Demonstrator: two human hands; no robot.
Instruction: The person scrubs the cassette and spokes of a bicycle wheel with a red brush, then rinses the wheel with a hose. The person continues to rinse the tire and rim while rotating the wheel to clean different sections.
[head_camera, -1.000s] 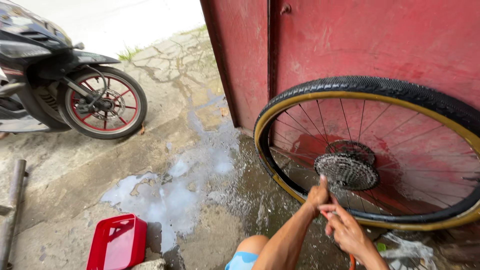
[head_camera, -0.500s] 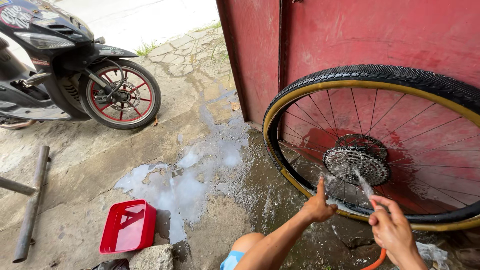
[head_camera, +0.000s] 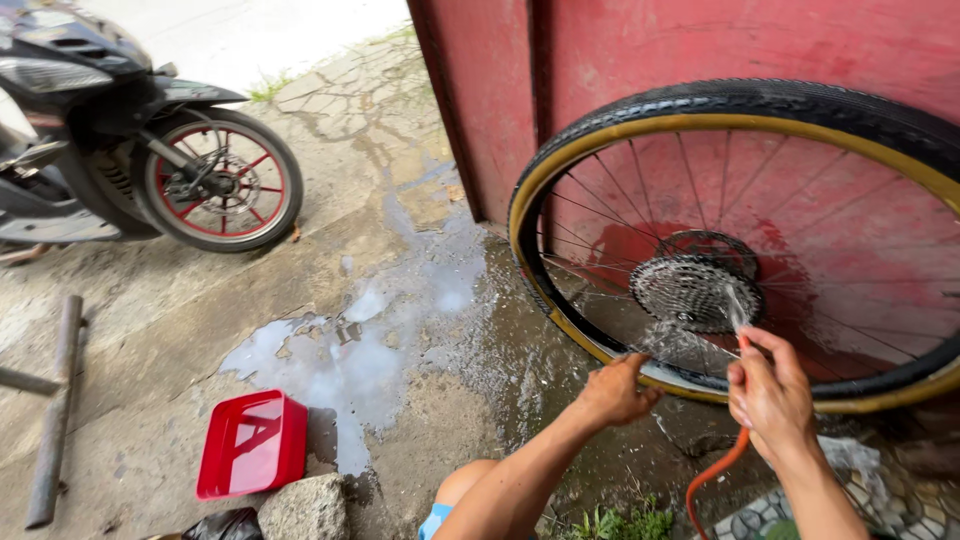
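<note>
At the right of the frame a bicycle wheel (head_camera: 745, 240) with a black tyre and yellow rim leans against a red metal wall (head_camera: 700, 50), its cassette (head_camera: 695, 292) being sprayed with water. The right hand (head_camera: 770, 395), lower right, has its grip clamped on an orange hose (head_camera: 715, 475), while the left hand (head_camera: 612, 392), fingers curled together, rests on the lower rim. A red plastic tray (head_camera: 252, 445) lies lower left and a scooter (head_camera: 130, 140) stands upper left

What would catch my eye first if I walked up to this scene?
Probably the big black-tyred bicycle wheel with a yellow rim, leaning against the red metal wall on the right. Below it, the right hand aims an orange hose at the wheel's metal cogs, while the left hand steadies the rim.
</note>
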